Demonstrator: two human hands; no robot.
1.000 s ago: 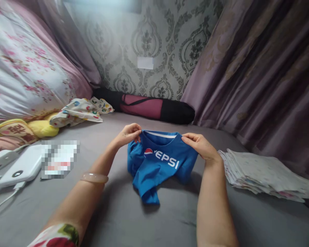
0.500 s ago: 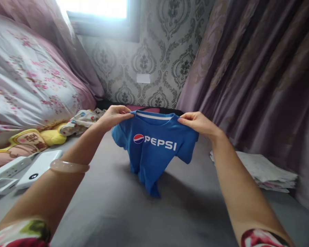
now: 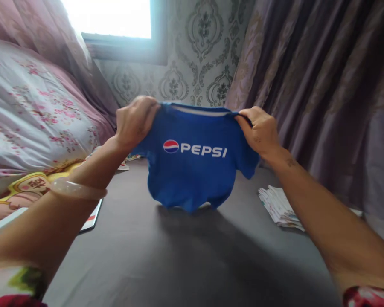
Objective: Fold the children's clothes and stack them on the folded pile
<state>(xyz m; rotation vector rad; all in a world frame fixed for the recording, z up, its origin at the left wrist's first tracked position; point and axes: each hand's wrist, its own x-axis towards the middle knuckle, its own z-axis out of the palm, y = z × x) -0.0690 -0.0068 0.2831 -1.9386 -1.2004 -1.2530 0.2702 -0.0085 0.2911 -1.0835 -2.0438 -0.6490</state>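
Note:
A small blue T-shirt (image 3: 192, 170) with a round red, white and blue logo and the word PEPSI hangs upright in front of me, its front facing me. My left hand (image 3: 137, 121) is closed on the shoulder at the left of the neckline. On the other side, my right hand (image 3: 258, 130) pinches the right shoulder between thumb and fingers. The neckline is stretched between the two hands, with a white strip inside the collar. The hem is curled and hangs low over the grey sheet (image 3: 192, 264), above its shadow.
To the right lies a stack of folded white cloths (image 3: 280, 207). On the left are a floral bedspread (image 3: 35, 111), a yellow printed cushion (image 3: 30, 187) and a flat white-topped item (image 3: 94, 215) partly behind my forearm. Purple curtains (image 3: 323, 85) hang at right.
Both hands have risen and moved slightly apart, lifting the T-shirt. Its body has spread from a twisted, bunched shape to a wider, flatter one, and the hem has swung up.

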